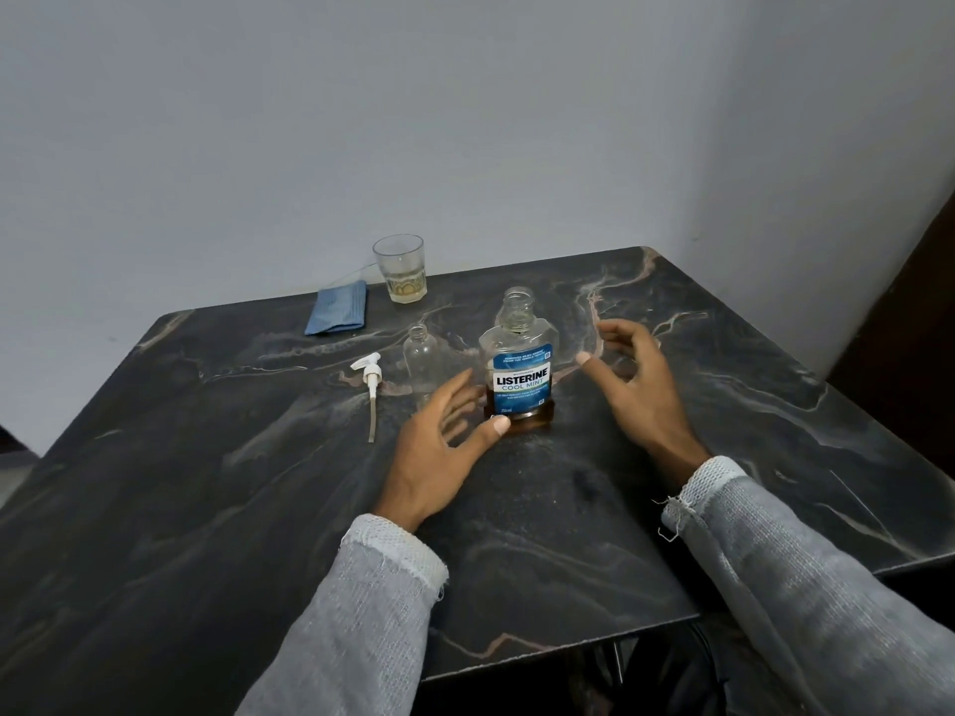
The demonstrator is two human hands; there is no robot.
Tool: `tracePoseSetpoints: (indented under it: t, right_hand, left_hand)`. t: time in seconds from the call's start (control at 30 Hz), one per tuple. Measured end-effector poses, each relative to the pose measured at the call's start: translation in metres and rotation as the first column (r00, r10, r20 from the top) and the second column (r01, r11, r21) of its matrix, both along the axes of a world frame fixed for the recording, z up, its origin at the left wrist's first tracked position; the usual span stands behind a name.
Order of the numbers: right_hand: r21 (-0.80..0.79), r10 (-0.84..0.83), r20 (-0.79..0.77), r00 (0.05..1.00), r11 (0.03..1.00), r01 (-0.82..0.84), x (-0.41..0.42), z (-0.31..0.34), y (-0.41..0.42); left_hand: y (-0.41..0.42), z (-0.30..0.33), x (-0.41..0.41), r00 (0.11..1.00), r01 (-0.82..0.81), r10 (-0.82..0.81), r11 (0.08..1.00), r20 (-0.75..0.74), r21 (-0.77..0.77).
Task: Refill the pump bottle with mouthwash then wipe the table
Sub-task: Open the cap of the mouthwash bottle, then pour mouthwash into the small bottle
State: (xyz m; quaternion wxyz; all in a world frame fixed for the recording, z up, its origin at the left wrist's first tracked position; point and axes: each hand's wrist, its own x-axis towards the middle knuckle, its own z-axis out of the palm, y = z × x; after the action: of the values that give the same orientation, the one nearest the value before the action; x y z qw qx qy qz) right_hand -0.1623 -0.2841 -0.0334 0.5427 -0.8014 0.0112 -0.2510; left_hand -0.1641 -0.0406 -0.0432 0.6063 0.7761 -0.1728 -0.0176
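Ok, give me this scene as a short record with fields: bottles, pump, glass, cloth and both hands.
mouthwash bottle: upright, uncapped, a little brown liquid at the bottom
small clear bottle: upright, open, looks empty
pump head: lying on the table, off the bottle
glass: some pale liquid, near the wall
blue cloth: folded, left of the glass
left hand: open, beside the mouthwash bottle
right hand: open, holding nothing

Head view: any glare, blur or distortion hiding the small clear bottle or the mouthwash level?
Head view: soft dim light, no harsh glare; wide-angle bends the table edges; the clear pump bottle blends into the dark marble, its base hidden by the left hand; the mouthwash bottle is sharp, amber liquid low.
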Motion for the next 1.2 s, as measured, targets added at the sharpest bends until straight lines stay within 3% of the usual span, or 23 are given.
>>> tracePoseSetpoints:
  t: [0.17,0.27,0.37,0.83,1.03,1.2]
  right_hand:
    - [0.034,0.221,-0.031,0.975,0.975,-0.22,-0.002,0.013,0.026]
    - [0.07,0.28,-0.056,0.958,0.959,-0.276,-0.004,0.015,0.036]
    - [0.118,0.313,-0.085,0.946,0.946,-0.302,-0.004,0.016,0.044]
    - [0.139,0.335,-0.115,0.935,0.937,-0.319,0.002,0.024,0.059]
    - [0.023,0.298,-0.127,0.946,0.954,-0.297,0.006,0.036,0.058]
    - [-0.182,0.21,-0.122,0.97,0.956,-0.23,0.011,0.053,0.058]
  left_hand:
    - [0.03,0.01,-0.009,0.956,-0.255,0.266,0.962,0.122,-0.099]
    - [0.043,0.015,0.001,0.899,-0.396,0.42,0.901,0.126,-0.18]
    - [0.05,0.015,0.016,0.874,-0.452,0.475,0.872,0.102,-0.189]
    - [0.035,0.001,0.049,0.968,-0.231,0.239,0.968,0.077,-0.098]
    - [0.031,-0.004,0.052,0.964,-0.222,0.234,0.969,0.123,-0.105]
    - [0.03,-0.003,0.055,0.971,-0.191,0.208,0.972,0.122,-0.141]
